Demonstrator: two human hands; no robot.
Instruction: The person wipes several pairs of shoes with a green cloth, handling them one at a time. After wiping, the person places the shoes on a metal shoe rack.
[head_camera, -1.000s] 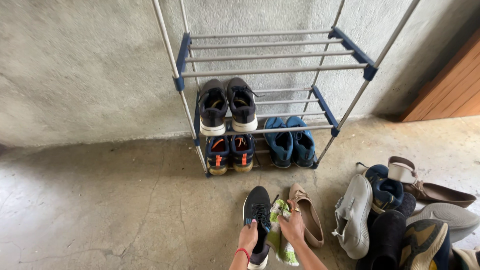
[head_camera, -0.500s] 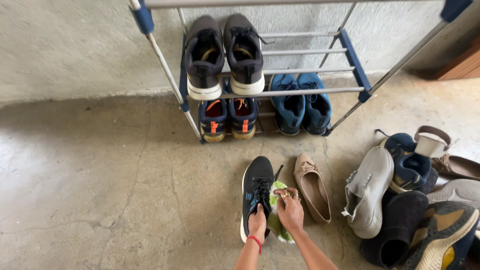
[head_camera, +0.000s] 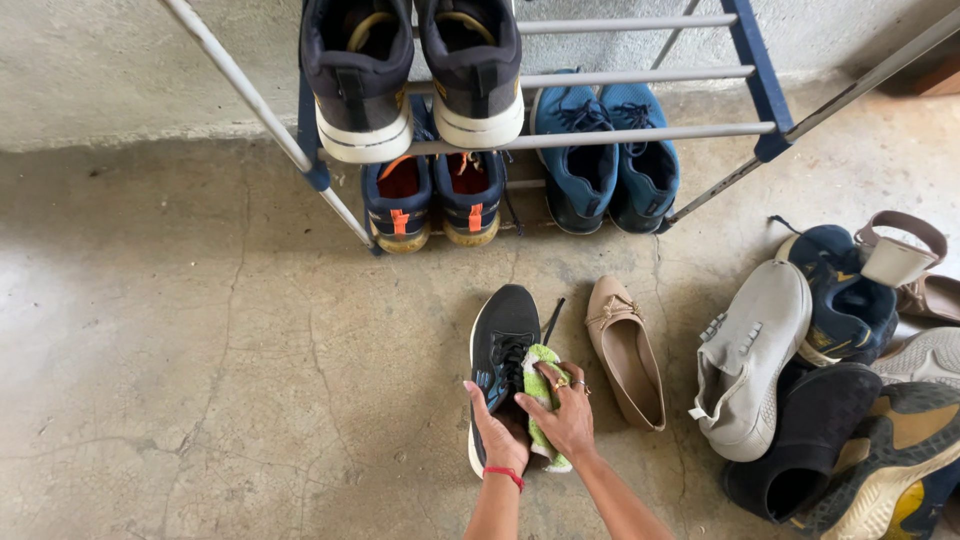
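A: What's changed?
B: Both hands have come together on the black knit sneaker (head_camera: 503, 350) on the concrete floor (head_camera: 200, 350), below the rack's front edge.
A: Grips?
B: Left hand (head_camera: 497, 432) clasps its heel; right hand (head_camera: 566, 412) presses a green cloth (head_camera: 540, 395) on it.

Both forearms enter from the lower edge of the frame and converge toward the centre, wrists close together. The left hand (head_camera: 497, 432) lies palm down with fingers curled in a clasping grip, thumb pointing forward; a red band circles its wrist. The right hand (head_camera: 562, 412) sits just beside it, touching it, palm down and slightly arched, fingers bent and pressed downward. Rings show on two of the right fingers (head_camera: 566, 381).
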